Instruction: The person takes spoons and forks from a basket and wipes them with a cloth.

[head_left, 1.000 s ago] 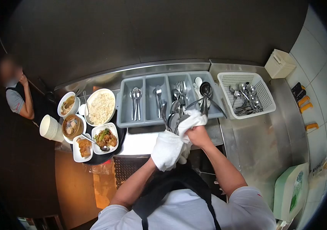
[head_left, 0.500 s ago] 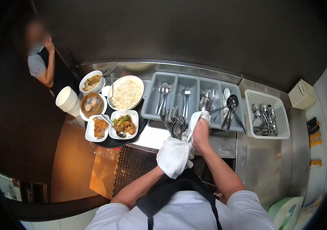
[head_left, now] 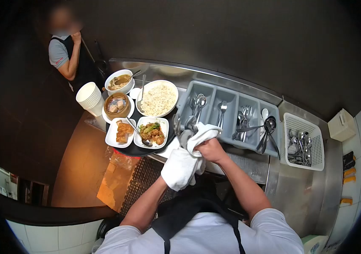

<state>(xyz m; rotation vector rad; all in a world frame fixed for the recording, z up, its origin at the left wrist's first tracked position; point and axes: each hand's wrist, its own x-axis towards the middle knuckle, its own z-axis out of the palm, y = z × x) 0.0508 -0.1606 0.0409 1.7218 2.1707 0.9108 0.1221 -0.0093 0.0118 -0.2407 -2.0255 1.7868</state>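
My left hand (head_left: 175,171), wrapped in a white towel (head_left: 206,133), is closed around a bunch of forks and spoons (head_left: 184,136) that point up and away from me. My right hand (head_left: 211,150) grips a fold of the same towel against the upper part of the bunch; its fingertips are hidden by the cloth. Just beyond the hands stands a grey cutlery tray (head_left: 215,89) with compartments. It holds spoons (head_left: 198,103), forks (head_left: 222,111), more mixed cutlery (head_left: 244,118) and black-looking ladles (head_left: 269,125) lying across its right end.
Left of the hands, a black round tray (head_left: 136,150) carries a rice bowl (head_left: 158,98), a soup bowl (head_left: 120,81), a bamboo steamer (head_left: 117,106) and two square dishes. Stacked white cups (head_left: 90,97) stand beside it. A white basket (head_left: 321,146) holds cutlery at right. A person (head_left: 64,57) stands far left.
My right hand and its towel fold have moved left, from beside the bunch onto the cutlery's upper ends. The view has shifted, so the counter items appear farther right.
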